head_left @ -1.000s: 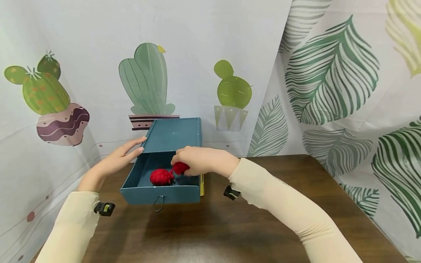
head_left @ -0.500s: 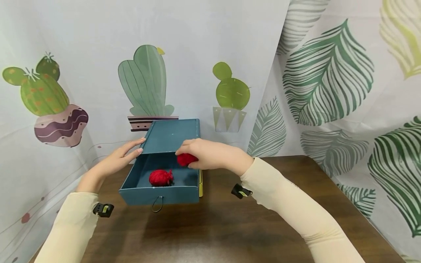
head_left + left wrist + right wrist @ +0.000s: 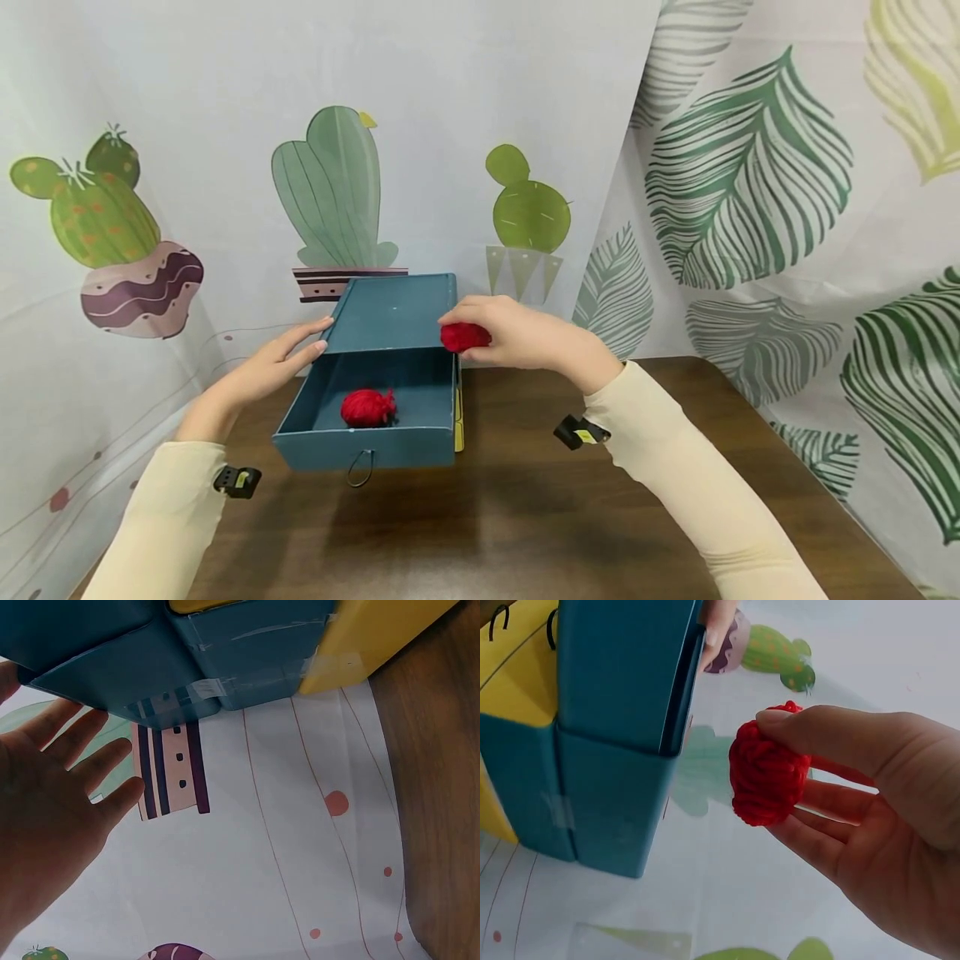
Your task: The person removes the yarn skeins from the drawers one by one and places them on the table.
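Note:
My right hand [image 3: 521, 333] pinches a red yarn ball [image 3: 463, 337] between thumb and fingers, beside the right edge of the blue drawer box [image 3: 397, 312] and above the table. The right wrist view shows this yarn ball [image 3: 769, 772] apart from the box. A second red yarn ball [image 3: 367, 408] lies in the pulled-out drawer [image 3: 405, 448], towards its front. My left hand [image 3: 258, 371] has its fingers extended, with the tips against the left side of the box top. From the left wrist, the left hand [image 3: 56, 787] appears at the box's side, gripping nothing.
Below the blue drawer, a yellow part [image 3: 459, 421] of the drawer unit shows at the right; yellow parts with dark loops appear in the right wrist view. A loop handle [image 3: 361, 469] hangs from the drawer front. The wooden table [image 3: 540, 517] ends at a patterned cloth [image 3: 450, 125] behind.
My right hand has lifted one red yarn ball out of the drawer and carried it up and right, past the box edge. The left hand and the other yarn ball have stayed put.

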A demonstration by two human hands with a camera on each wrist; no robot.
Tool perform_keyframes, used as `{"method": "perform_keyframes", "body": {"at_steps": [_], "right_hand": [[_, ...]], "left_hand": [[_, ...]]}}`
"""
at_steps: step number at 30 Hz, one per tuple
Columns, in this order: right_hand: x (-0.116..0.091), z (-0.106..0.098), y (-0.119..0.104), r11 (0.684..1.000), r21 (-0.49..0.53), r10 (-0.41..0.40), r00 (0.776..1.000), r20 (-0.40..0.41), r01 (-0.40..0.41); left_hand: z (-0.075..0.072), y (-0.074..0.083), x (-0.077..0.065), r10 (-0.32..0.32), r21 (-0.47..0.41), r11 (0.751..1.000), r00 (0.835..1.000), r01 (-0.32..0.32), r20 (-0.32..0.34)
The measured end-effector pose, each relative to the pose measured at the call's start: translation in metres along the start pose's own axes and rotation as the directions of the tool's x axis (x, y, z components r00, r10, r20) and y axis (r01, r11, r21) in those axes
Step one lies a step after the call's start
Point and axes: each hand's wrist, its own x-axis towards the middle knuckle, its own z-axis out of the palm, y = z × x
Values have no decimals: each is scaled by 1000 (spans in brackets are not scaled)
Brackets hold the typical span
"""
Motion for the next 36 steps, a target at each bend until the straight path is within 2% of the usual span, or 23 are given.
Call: {"method": "perform_keyframes", "body": {"at_steps": [5,16,20,26,36], "right_hand": [[-10,1,13,1000,11,24,999,-47,-24],[-27,16,42,988,4,152,986,-71,-152],[-33,28,54,982,-16,187,980,-70,-188],[-39,51,71,971,11,240,970,-49,-240],[-38,89,90,957,33,288,957,-34,-287]], "left_hand": [[0,-1,0,9,11,1000,1000,-9,1],[0,-3,0,2,11,1000,1000,-2,-4],[2,-3,0,2,9,1000,1000,-2,-5],[1,-1,-1,-9,1,1000,1000,9,-2],[0,0,0,-1,-11,1000,1000,1,5]]}}
